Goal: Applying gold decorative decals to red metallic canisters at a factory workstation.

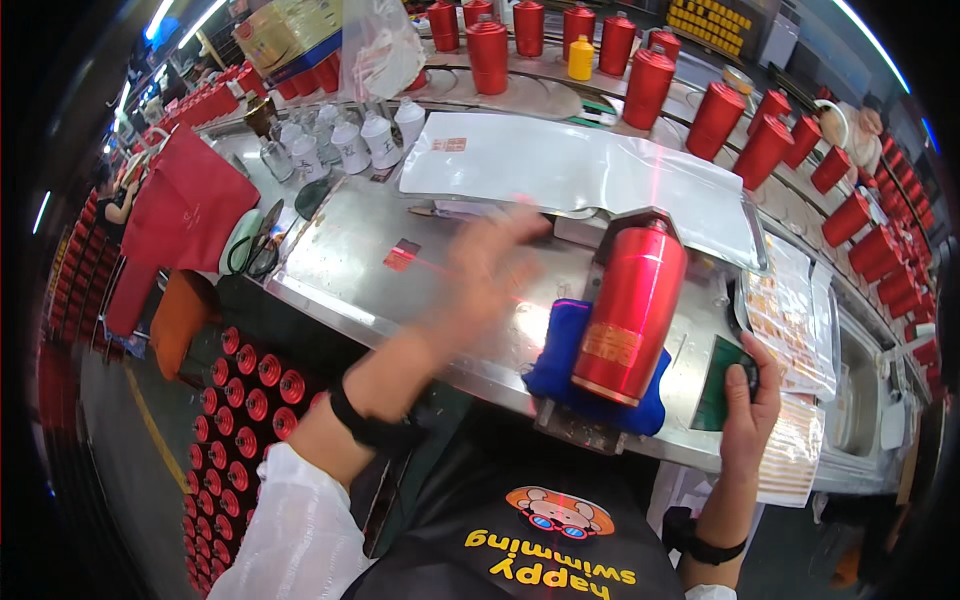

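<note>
A shiny red bottle [632,310] with gold print near its base lies tilted on a folded blue cloth [560,365], over a dark holder at the counter's front edge. My left hand [495,260] is smeared by motion above the steel counter, left of the bottle; its fingers cannot be made out. Right of the bottle, my right hand [757,400] is closed, thumb and fingers pinching around the edge of a dark green flat piece [714,385]. No finger touches the bottle. A small red sticker [402,255] lies on the counter.
White backing sheets [570,165] lie behind the bottle. White-capped glass bottles [345,145] stand at the back left. Red bottles [488,58] line a conveyor at the back; more stand on the floor [245,410] at left. A sticker sheet [785,310] and sink [860,410] are at right.
</note>
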`<state>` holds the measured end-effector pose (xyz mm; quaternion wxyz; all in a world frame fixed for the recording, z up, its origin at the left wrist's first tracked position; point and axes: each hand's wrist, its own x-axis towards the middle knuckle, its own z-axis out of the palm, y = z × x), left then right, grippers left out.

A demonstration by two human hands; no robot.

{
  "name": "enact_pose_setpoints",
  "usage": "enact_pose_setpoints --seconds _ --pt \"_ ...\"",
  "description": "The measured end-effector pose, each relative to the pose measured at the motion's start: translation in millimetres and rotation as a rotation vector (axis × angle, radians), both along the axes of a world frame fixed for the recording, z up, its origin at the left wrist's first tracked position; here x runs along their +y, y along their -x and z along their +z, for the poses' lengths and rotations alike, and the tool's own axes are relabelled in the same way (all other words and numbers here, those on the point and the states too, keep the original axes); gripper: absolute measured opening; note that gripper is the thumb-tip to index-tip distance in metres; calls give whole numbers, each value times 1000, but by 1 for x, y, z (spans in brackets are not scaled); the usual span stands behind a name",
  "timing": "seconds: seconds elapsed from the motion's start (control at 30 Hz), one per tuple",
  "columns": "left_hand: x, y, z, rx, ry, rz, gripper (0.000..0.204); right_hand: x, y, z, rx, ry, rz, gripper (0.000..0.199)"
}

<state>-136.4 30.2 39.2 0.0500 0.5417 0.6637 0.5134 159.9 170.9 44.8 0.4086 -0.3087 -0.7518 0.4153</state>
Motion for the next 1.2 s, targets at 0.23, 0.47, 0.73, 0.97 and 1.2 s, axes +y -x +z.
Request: enact_pose_setpoints --seconds 0.23,0.47,0.73,0.97,1.2 --pt "23 226 -39 494 590 881 49 24 -2 -5 -31 82 -1 29" --pt "37 266 -63 410 610 633 46 46 -2 5 -174 13 35 30" --pt "44 145 -16 447 186 268 36 25 41 8 -341 -216 168 30" --pt "38 205 -13 318 490 523 29 24 40 19 -315 -235 191 30" --pt "76 266 -39 495 731 572 33 24 28 11 -367 -205 155 29"
